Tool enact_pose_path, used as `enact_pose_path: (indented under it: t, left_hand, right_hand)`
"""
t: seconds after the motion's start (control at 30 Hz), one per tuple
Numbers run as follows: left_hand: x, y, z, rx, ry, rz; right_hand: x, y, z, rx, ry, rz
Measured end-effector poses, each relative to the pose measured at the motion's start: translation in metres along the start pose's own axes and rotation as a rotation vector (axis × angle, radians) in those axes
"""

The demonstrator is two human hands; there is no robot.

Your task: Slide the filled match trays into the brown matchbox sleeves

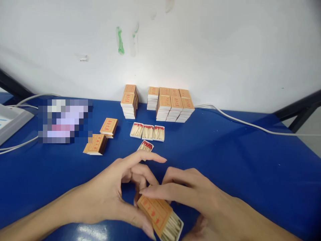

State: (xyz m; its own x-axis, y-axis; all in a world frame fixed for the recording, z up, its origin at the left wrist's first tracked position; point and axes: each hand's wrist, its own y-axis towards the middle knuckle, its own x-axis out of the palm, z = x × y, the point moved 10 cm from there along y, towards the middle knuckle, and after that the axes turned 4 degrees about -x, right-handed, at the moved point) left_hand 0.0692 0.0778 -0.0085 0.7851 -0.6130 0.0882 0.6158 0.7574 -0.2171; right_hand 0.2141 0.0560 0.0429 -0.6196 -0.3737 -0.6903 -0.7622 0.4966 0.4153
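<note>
A glossy blue tabletop runs back to a whitish wall marked with green smears; a dark bar slopes past the far right corner, and a white cable trails along the far edge to the right. Toward the near edge, about midway between left and right, the person's hands hold a matchbox whose long axis runs aslant, its open end pointing to the near edge and somewhat right, its printed face up. The left hand pinches it between thumb and bent fingers, forefinger stretched clear; the right hand lays a fingertip on the box's far end, though whether its thumb grips I cannot tell. Pale matchsticks fill the white inner tray showing at the open end. Beyond the hands lies a small tray of red-headed matches, partly hidden by the left hand, and behind it three full trays in a row, heads toward the far edge. Closed boxes stand in a left stack and a larger right group near that edge; two loose boxes lie nearer the left edge, beside a pixelated object.
</note>
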Motion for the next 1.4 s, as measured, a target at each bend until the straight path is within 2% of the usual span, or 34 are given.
enact_pose_path:
  t: [0.17,0.27,0.33,0.4,0.53,0.6,0.63,0.7,0.77,0.8,0.83,0.9,0.93,0.97,1.03,1.17,1.27,1.4]
  left_hand:
    - [0.018,-0.003,-0.013,-0.122,-0.109,-0.140]
    - [0.023,-0.007,-0.018,-0.143,-0.076,-0.167]
    - [0.026,-0.009,-0.019,-0.139,-0.028,-0.175]
    - [0.030,-0.009,-0.019,-0.126,-0.010,-0.185]
    - [0.028,-0.006,-0.014,-0.097,-0.001,-0.176]
    - [0.020,-0.005,-0.006,-0.059,0.136,-0.129]
    - [0.012,-0.006,0.002,-0.013,0.259,-0.075]
    - [-0.009,-0.009,0.030,0.142,0.598,0.119]
    - [-0.033,-0.022,0.070,0.345,0.884,0.422]
    - [-0.048,-0.032,0.088,0.398,0.975,0.629]
    - [-0.063,-0.046,0.102,0.419,1.036,0.850]
    - [-0.090,-0.069,0.118,0.313,1.148,1.206]
    - [-0.101,-0.072,0.118,0.203,1.205,1.268]
    - [-0.110,-0.072,0.116,0.097,1.249,1.272]
    - [-0.125,-0.069,0.109,-0.056,1.305,1.209]
    - [-0.146,-0.069,0.089,-0.261,1.363,1.107]
    - [-0.148,-0.066,0.075,-0.305,1.373,0.983]
    - [-0.136,-0.063,0.067,-0.364,1.369,0.866]
  right_hand:
    - [0.027,-0.006,0.012,0.178,0.301,-0.235]
    - [0.045,-0.010,0.015,0.313,0.439,-0.369]
    - [0.053,-0.010,0.014,0.366,0.487,-0.412]
    - [0.056,-0.007,0.013,0.397,0.526,-0.394]
    - [0.049,-0.005,0.020,0.497,0.515,-0.270]
    - [0.043,-0.005,0.021,0.492,0.459,-0.223]
    - [0.036,-0.004,0.022,0.464,0.396,-0.188]
    - [0.020,-0.002,0.023,0.389,0.213,-0.092]
    - [0.004,-0.001,0.026,0.338,-0.001,0.004]
    - [-0.002,-0.002,0.030,0.334,-0.105,0.033]
    - [-0.006,-0.003,0.034,0.340,-0.199,0.046]
    - [-0.012,-0.004,0.042,0.355,-0.345,0.042]
    - [-0.014,-0.005,0.046,0.366,-0.393,0.033]
    - [-0.017,-0.005,0.050,0.381,-0.423,0.027]
    - [-0.022,-0.007,0.057,0.419,-0.462,0.017]
    - [-0.036,-0.008,0.061,0.451,-0.573,0.066]
    - [-0.042,-0.006,0.052,0.395,-0.624,0.159]
    - [-0.030,0.004,0.027,0.231,-0.615,0.214]
